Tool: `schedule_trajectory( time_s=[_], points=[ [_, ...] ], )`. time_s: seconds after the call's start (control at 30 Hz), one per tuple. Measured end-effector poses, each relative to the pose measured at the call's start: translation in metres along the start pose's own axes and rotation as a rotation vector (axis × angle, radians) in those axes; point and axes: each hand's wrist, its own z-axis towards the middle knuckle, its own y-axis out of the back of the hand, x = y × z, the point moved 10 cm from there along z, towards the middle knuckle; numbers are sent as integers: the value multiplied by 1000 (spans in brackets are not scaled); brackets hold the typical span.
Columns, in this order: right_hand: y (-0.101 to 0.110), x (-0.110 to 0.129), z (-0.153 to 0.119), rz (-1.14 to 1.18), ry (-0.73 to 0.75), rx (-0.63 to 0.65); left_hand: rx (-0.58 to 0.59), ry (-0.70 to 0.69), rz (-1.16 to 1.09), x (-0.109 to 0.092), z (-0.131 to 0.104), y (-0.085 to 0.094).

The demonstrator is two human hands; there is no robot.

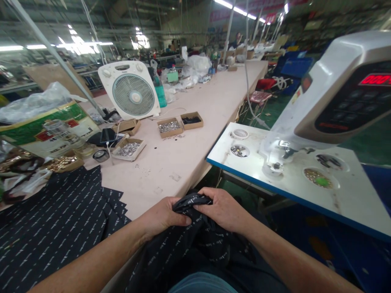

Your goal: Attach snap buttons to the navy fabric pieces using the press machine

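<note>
Rows of white lamps (235,8) shone under the roof of a large, crowded hall, and far back one person (238,39) could be seen, small and unclear. From there a long table (214,97), with a pale pinkish top, came forward to the place of work. On it a white fan (131,91) was standing slightly tilted, just beside a turquoise bottle (160,95). In front of the fan were a box of silvery parts (170,127) and, touching it, a box of black parts (191,120). Nearer, on the left, a shallow tray (141,151) held more small metal pieces, and close behind it lay a phone (107,135) with a white cable. Further left stood a green and white carton (45,132), with clear plastic (36,97) above it.

At the near left corner, layered printed panels (58,219) with pointed edges were spread over the table.

Dark cloth (195,244) with small white lettering was located in front of the person's body, near the table's edge. Its gathered upper edge was between the two hands: the left hand (166,213) gripped one end with the thumb pressed over it, and the right hand (224,207) pinched the other end between thumb and fingers.

To the right, a machine (342,89) with a red display (375,79) rose above a white, blue-edged worktop (238,140), whose round hollows contained small parts.
</note>
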Motion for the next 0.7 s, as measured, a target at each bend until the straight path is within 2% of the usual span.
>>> schedule_trajectory(
  time_s=[0.27, 0.47, 0.6, 0.7],
  points=[
    [5, -11, 9, 81, -97, 18, 57, 3, -118, -1, 16, -5],
    [29, -23, 25, -36, -127, 56, 55, -153, -80, -10, 54, -10],
    [39, 1, 45, -98, -58, 197, 73, -248, 120, -9, 76, -10],
    [35, 25, 85, -78, -34, 201, 84, -328, 333, -8, 78, -9]
  ],
)
